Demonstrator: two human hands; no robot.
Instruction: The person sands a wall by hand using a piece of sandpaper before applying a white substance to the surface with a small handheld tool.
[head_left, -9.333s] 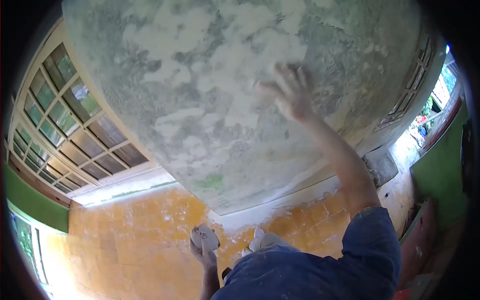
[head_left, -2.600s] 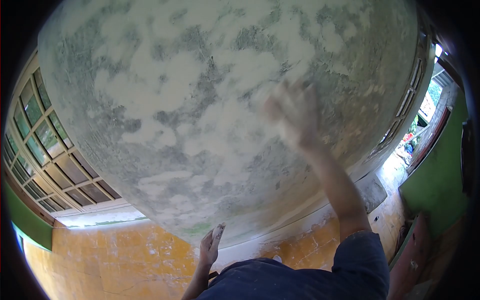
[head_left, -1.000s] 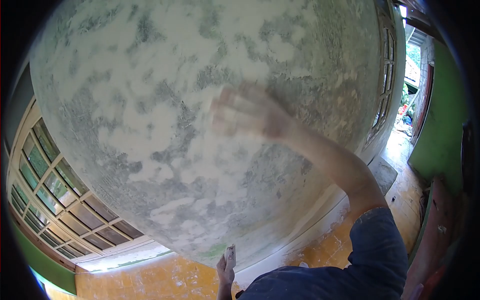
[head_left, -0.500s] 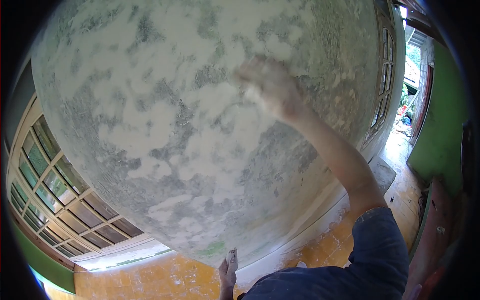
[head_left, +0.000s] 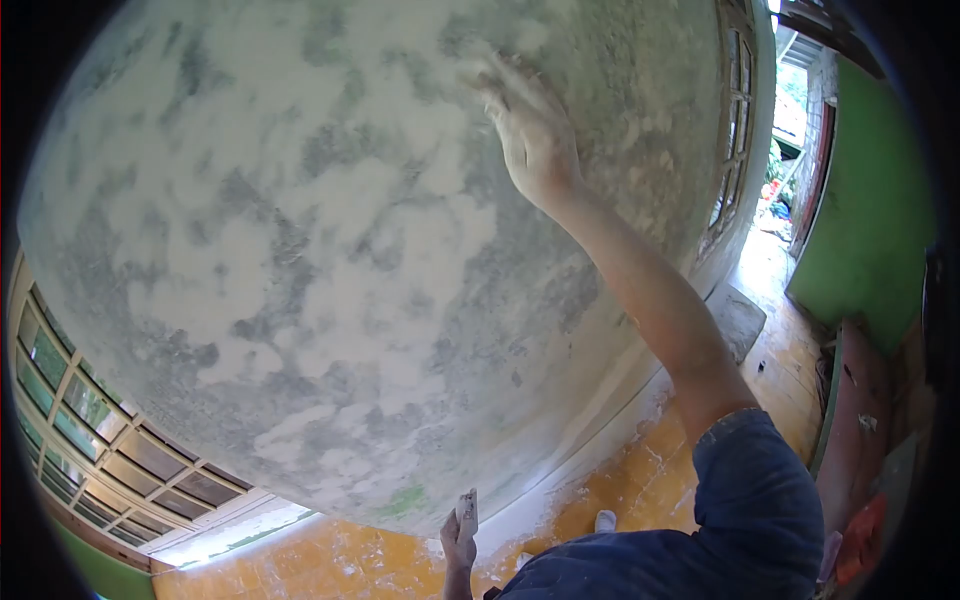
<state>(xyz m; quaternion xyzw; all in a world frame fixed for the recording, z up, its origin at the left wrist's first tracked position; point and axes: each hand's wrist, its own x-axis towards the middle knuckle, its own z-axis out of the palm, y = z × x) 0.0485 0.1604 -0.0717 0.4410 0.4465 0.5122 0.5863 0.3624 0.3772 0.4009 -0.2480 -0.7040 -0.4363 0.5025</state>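
Observation:
My right hand (head_left: 535, 140) is raised against the upper part of a patchy white and grey plastered wall (head_left: 330, 260). Its fingers are stretched out and partly spread, with the tips smeared by motion. Pale dust coats the hand, and I cannot make out anything under the fingers. Low in the view, my left hand (head_left: 458, 545) is closed around a flat, whitish scraper (head_left: 467, 511), which points upward just in front of the wall's lower part. The scraper's lower end is hidden in the fingers.
A paned window frame (head_left: 110, 440) stands at the lower left, another window (head_left: 735, 120) at the right. An orange tiled floor (head_left: 330, 560) with white smears runs below. A green wall (head_left: 870, 200) and a leaning reddish board (head_left: 855, 420) are at the right, beside a bright doorway.
My right hand has moved slightly upward on the wall, its fingers now more stretched. The view has shifted, so the wall and windows sit further left. The left hand still grips the scraper.

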